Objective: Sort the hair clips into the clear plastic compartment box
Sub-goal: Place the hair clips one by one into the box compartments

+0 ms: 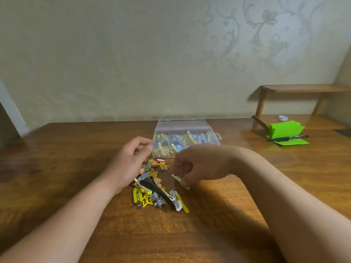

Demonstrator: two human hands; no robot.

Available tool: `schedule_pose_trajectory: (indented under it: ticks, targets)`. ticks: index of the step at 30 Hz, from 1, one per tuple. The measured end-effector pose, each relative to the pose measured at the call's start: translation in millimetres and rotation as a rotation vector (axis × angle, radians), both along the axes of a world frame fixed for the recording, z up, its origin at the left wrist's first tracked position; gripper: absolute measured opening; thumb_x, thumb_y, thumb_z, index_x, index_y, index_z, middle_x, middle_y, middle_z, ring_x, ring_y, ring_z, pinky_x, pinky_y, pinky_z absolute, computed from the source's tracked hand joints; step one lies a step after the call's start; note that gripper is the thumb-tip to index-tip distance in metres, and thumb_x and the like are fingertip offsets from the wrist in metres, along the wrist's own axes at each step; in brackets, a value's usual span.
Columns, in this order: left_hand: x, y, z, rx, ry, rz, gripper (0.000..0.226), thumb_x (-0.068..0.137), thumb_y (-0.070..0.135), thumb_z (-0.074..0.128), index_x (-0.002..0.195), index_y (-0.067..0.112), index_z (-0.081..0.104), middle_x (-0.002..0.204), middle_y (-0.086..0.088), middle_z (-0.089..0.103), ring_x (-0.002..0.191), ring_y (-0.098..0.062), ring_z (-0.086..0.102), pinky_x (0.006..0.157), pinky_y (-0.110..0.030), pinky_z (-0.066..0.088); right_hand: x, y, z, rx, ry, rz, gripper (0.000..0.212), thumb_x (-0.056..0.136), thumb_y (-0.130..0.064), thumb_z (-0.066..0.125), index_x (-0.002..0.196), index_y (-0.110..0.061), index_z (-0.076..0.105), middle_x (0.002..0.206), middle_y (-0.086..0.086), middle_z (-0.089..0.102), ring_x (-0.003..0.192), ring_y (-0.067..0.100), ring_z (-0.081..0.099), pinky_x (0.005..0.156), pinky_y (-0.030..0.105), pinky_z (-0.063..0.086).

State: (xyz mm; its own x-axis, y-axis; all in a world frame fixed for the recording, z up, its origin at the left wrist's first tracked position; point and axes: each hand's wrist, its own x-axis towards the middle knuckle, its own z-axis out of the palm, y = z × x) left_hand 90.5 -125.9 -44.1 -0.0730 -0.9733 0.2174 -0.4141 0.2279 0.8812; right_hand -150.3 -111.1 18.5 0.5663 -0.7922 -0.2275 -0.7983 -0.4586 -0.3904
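Note:
A heap of small hair clips [152, 188] lies on the wooden table [57, 168], with yellow stars, pink and blue pieces and a long black clip [161, 190] across it. Behind it stands the clear plastic compartment box [187, 137], lid open, with several clips in its compartments. My left hand [131, 160] hovers over the far left of the heap, fingers loosely curled, holding nothing that I can see. My right hand [195, 166] is to the right of the heap and pinches a slim white-silver clip [177, 178] just above the table.
A green paper stack [284, 130] with a black pen [290, 138] lies at the right back. A small wooden shelf [296, 90] stands in the right corner by the wall, a white roll [283, 118] under it.

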Motion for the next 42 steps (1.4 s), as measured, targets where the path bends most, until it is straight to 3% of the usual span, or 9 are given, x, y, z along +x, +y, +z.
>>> schedule_pose_trajectory:
  ticks: [4,6,13,16,20,24,33,36,42]
  targets:
    - [-1,1,2,-0.003,-0.025,0.002,0.024,0.110,0.034,0.053,0.131,0.032,0.065,0.120,0.006,0.065,0.106,-0.008,0.065,0.070,-0.022,0.047,3,-1,-8,-0.159,0.034,-0.120,0.026,0.097,-0.032,0.065,0.123,-0.032,0.064,0.109,-0.012,0.064,0.088,0.013,0.063,0.059,0.023,0.046]
    - [-1,1,3,0.000,-0.029,0.000,0.024,0.110,0.035,0.053,0.131,0.033,0.065,0.121,0.006,0.064,0.107,-0.009,0.065,0.070,-0.023,0.049,8,1,-10,-0.212,0.099,-0.121,0.030,0.098,-0.038,0.064,0.126,-0.029,0.063,0.117,-0.008,0.066,0.094,0.016,0.062,0.061,0.025,0.046]
    - [-1,2,2,0.005,-0.039,-0.006,0.023,0.110,0.036,0.054,0.130,0.035,0.064,0.119,0.008,0.063,0.107,-0.007,0.064,0.073,-0.027,0.052,17,2,-14,-0.227,0.069,-0.075,0.030,0.101,-0.023,0.060,0.130,-0.028,0.063,0.112,-0.007,0.067,0.094,0.014,0.063,0.071,0.026,0.052]
    - [-1,1,2,0.005,-0.030,-0.008,0.022,0.110,0.037,0.054,0.129,0.036,0.065,0.119,0.011,0.063,0.107,-0.006,0.064,0.073,-0.027,0.053,13,-2,-10,-0.283,-0.085,-0.126,0.026,0.103,-0.029,0.060,0.127,-0.027,0.069,0.109,-0.012,0.069,0.087,0.002,0.062,0.067,0.017,0.045]
    - [0,0,2,-0.007,-0.059,-0.012,0.023,0.109,0.041,0.054,0.130,0.038,0.065,0.118,0.015,0.063,0.109,-0.003,0.063,0.080,-0.025,0.051,-16,-18,2,-0.472,-0.372,-0.429,0.017,0.100,-0.024,0.064,0.112,-0.026,0.075,0.097,-0.010,0.076,0.081,0.010,0.070,0.068,0.027,0.058]
    - [1,-3,0,-0.014,-0.048,-0.011,0.021,0.109,0.041,0.054,0.127,0.036,0.065,0.114,0.011,0.064,0.106,-0.008,0.064,0.084,-0.027,0.049,-36,-37,-4,-0.502,-0.586,-0.664,0.009,0.098,-0.027,0.070,0.098,-0.026,0.079,0.089,-0.012,0.076,0.084,0.010,0.069,0.066,0.028,0.051]
    - [1,-4,1,-0.014,-0.057,-0.006,0.023,0.109,0.043,0.054,0.128,0.035,0.065,0.114,0.013,0.064,0.106,-0.004,0.062,0.088,-0.026,0.050,-12,-89,-10,-0.324,-0.018,-0.579,0.010,0.086,-0.022,0.076,0.089,-0.015,0.083,0.082,0.001,0.079,0.071,0.016,0.070,0.071,0.037,0.064]
    - [2,-3,2,-0.015,-0.062,-0.003,0.025,0.109,0.044,0.053,0.130,0.034,0.064,0.116,0.014,0.064,0.107,-0.002,0.061,0.092,-0.028,0.051,-5,-102,-9,-0.296,0.063,-0.572,0.022,0.082,-0.018,0.073,0.095,-0.003,0.082,0.075,0.006,0.072,0.061,0.019,0.055,0.057,0.032,0.052]
    - [2,-2,3,-0.015,-0.064,-0.010,0.027,0.109,0.044,0.053,0.131,0.034,0.064,0.115,0.014,0.065,0.106,-0.002,0.062,0.096,-0.030,0.053,3,-104,-20,-0.297,0.056,-0.604,0.026,0.084,-0.012,0.066,0.100,0.003,0.079,0.069,0.004,0.057,0.060,0.020,0.046,0.055,0.032,0.042]
